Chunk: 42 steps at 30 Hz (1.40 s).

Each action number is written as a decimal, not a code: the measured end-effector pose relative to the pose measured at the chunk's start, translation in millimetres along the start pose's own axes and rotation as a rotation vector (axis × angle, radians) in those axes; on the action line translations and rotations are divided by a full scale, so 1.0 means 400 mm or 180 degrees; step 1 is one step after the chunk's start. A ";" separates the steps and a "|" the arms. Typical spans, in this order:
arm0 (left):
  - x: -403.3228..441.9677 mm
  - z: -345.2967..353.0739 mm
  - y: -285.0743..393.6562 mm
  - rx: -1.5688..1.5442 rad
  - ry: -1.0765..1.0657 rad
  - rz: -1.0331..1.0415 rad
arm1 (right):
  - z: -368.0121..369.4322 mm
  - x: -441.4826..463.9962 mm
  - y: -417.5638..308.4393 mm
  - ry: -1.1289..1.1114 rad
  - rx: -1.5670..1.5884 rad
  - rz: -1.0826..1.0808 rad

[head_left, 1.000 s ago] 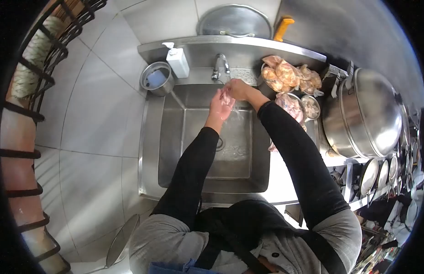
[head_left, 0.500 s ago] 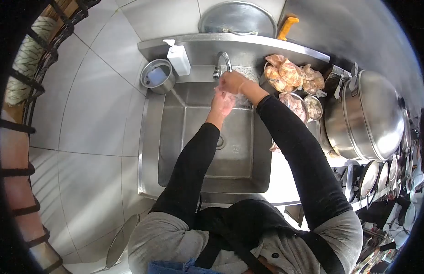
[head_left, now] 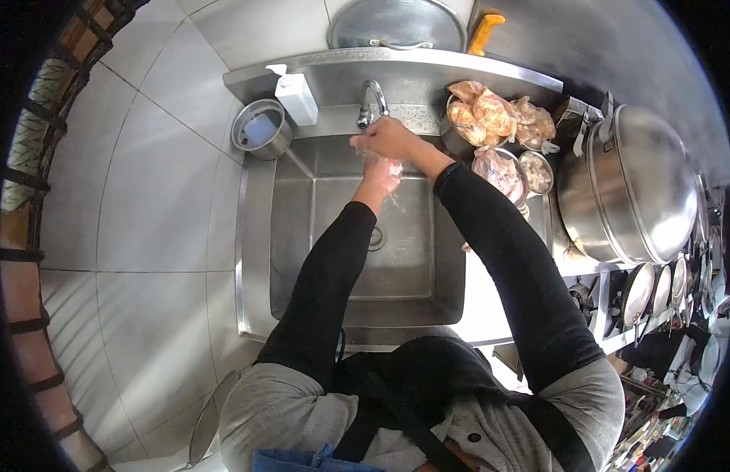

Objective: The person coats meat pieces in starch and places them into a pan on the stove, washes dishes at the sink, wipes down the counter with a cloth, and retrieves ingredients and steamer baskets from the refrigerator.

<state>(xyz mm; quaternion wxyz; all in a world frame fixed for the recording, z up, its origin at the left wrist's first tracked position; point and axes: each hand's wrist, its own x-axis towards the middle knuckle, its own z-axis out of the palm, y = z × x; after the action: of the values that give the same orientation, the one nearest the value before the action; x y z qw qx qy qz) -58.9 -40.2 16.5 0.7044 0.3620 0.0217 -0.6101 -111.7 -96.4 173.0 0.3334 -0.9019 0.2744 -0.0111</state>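
Observation:
Both hands meet beneath the chrome faucet (head_left: 373, 102) over the steel sink (head_left: 318, 307). My right hand (head_left: 387, 139) lies across the top, its fingers stretched to the left, just below the spout. Under it is my left hand (head_left: 382, 173), palm side partly covered, so its fingers hardly show. Wet, whitish streaks that look like running water or suds run over the left hand and fall from it. Nothing that I can name is held in either hand. The sink drain (head_left: 376, 238) lies below the wrists.
A white pump bottle (head_left: 296, 98) and a steel pot (head_left: 273, 140) stand at the sink's left corner. To the right are bagged meat (head_left: 490, 118), bowls of pale pieces (head_left: 538, 173) and a large domed steamer (head_left: 640, 185). An orange-handled tool (head_left: 486, 34) is behind the backsplash.
My right hand has slid over the left, its fingers now reaching farther left. The left hand sits lower relative to the faucet. The view has shifted slightly.

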 end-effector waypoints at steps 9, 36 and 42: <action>0.079 -0.034 -0.019 0.2261 -0.0239 0.1483 | 0.098 -0.019 0.111 0.1194 0.1133 0.0061; -0.173 0.097 0.061 -0.1238 -0.0547 0.0429 | 0.005 0.039 0.066 -0.0338 -0.0730 -0.0610; -0.162 0.084 0.073 -0.1091 -0.0853 0.0355 | -0.055 -0.023 0.007 -0.0217 -0.0338 -0.0209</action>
<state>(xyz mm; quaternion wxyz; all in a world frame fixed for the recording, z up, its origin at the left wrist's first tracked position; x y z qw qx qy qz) -63.8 -3.7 86.1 0.7849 0.1534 0.0112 -0.6002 -125.4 -106.4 189.9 0.2936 -0.9267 0.2333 0.0232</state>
